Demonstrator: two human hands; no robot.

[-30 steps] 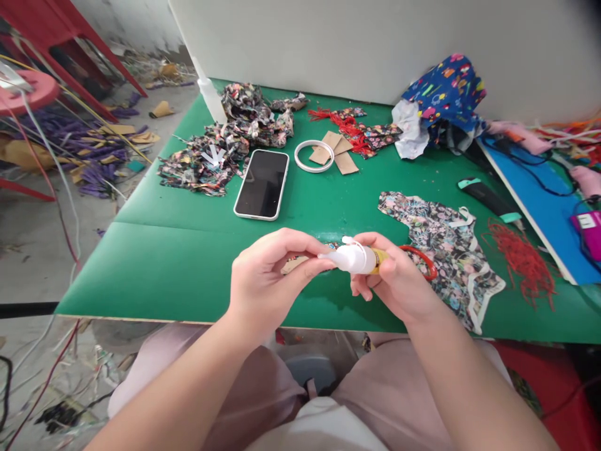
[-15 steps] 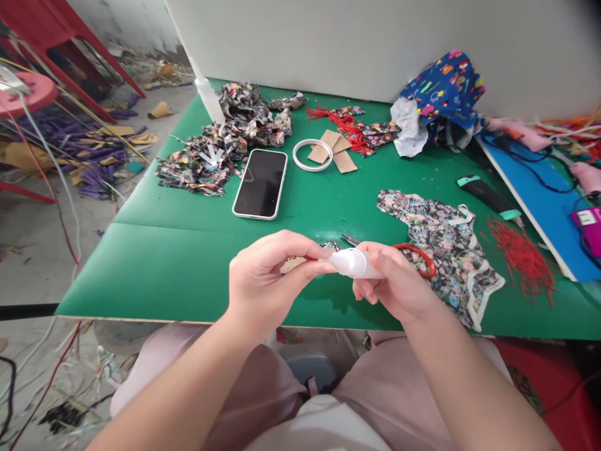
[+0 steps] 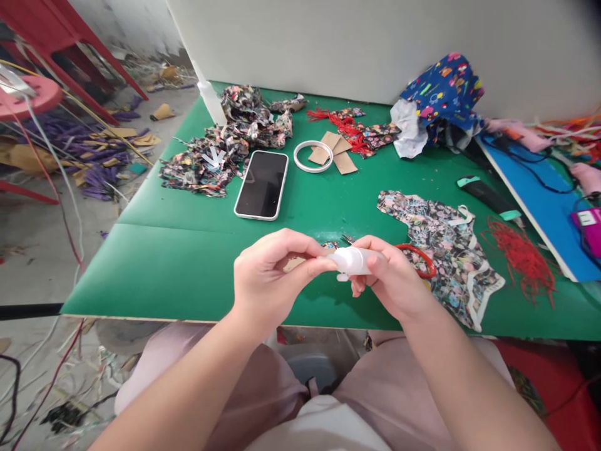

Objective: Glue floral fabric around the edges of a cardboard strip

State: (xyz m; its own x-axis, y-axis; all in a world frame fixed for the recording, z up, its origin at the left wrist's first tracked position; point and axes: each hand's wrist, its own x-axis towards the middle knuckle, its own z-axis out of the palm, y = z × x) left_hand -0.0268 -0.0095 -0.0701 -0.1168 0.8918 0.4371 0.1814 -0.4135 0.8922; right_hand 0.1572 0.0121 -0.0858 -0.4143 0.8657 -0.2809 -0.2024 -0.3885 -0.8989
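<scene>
Above the near part of the green table (image 3: 154, 263), my right hand (image 3: 399, 282) is closed around a small white plastic bottle (image 3: 359, 261), which lies on its side with its neck to the left. The fingers of my left hand (image 3: 272, 282) pinch the bottle's narrow tip. A small white tab (image 3: 343, 277) hangs under the neck. Behind my right hand are scissors with orange handles (image 3: 417, 260), partly hidden. A strip of brown card (image 3: 293, 263) is half covered by my left fingers.
A phone (image 3: 261, 185), a white ring of tape (image 3: 313, 168) and brown card pieces (image 3: 345, 163) lie beyond my hands. Gathered floral fabric (image 3: 201, 164) and an upright white bottle (image 3: 213, 103) stand left. Flat floral fabric (image 3: 446, 244), red threads (image 3: 523, 260) and a dark-and-teal cutter (image 3: 491, 197) lie right.
The bottle has turned slightly in my hands, and a small white tab now shows below its neck. My left hand has shifted a little to the right.
</scene>
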